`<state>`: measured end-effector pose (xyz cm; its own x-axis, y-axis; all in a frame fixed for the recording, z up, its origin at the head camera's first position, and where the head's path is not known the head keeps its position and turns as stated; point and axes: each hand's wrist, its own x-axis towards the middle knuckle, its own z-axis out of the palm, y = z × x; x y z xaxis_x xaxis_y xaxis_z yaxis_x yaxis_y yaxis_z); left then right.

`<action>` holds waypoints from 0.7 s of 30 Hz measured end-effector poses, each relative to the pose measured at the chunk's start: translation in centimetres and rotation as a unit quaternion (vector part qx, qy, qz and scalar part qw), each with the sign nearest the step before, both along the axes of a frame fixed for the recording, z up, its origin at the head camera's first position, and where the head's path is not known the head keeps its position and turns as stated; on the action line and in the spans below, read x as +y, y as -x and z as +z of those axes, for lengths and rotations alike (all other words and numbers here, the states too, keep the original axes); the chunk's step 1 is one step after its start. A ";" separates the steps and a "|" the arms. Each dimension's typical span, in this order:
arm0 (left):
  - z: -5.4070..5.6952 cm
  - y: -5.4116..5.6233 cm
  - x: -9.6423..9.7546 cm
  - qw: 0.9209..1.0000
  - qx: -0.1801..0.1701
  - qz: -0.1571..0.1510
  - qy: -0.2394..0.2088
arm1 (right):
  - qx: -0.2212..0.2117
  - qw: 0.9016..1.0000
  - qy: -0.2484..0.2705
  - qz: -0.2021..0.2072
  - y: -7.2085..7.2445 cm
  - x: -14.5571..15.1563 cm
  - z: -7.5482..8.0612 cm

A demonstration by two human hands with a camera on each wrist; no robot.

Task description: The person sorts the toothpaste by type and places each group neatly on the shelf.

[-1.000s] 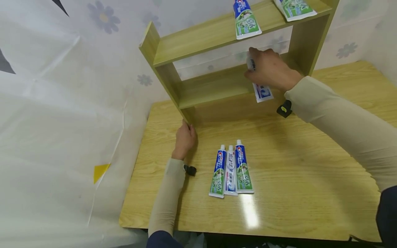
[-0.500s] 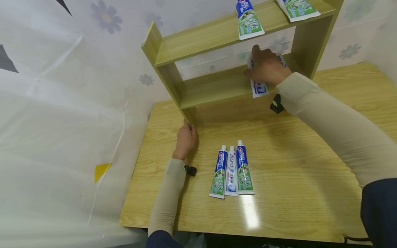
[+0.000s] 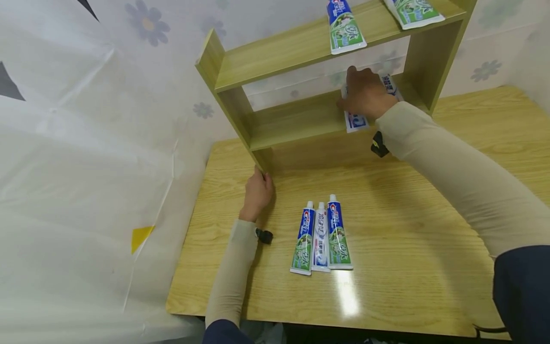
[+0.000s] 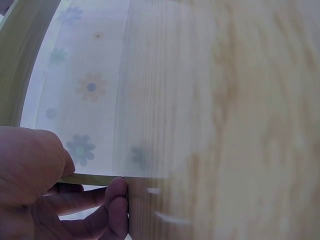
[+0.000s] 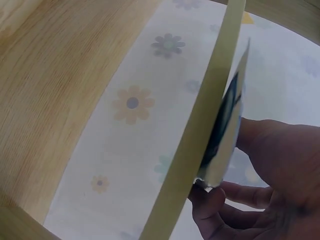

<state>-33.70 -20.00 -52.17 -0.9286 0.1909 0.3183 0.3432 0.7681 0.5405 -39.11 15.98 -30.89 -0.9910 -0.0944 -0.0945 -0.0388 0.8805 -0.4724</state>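
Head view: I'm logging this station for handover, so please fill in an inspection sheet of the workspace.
Surface: wood-grain desk, glare near front.
Job's things: three toothpaste tubes on desk, two on upper shelf, one white tube on lower shelf.
Clutter: nothing seen.
Grippers: left hand holds left side panel; right hand holds another white tube.
Cables: possible dark cable at front edge, unclear.
Surroundings: flower-patterned wall; white sheeting left.

In the head view, a big white sheet (image 3: 77,181) fills nine o'clock, with a yellow patch (image 3: 142,238) at eight. A gray flower (image 3: 486,70) is on the pale wall (image 3: 522,57) at two. The wooden surface (image 3: 408,282) shines bright at five.
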 end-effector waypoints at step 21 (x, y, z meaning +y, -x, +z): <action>-4.6 3.3 -1.2 0.999 0.010 0.022 0.034 | 0.248 0.967 0.044 0.035 -8.2 -1.6 0.5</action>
<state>-36.99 -21.18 -56.74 -0.9298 0.1717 0.3256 0.3190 0.8172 0.4800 -30.87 14.39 -30.43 -0.9035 -0.1484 0.4022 -0.3375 0.8248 -0.4536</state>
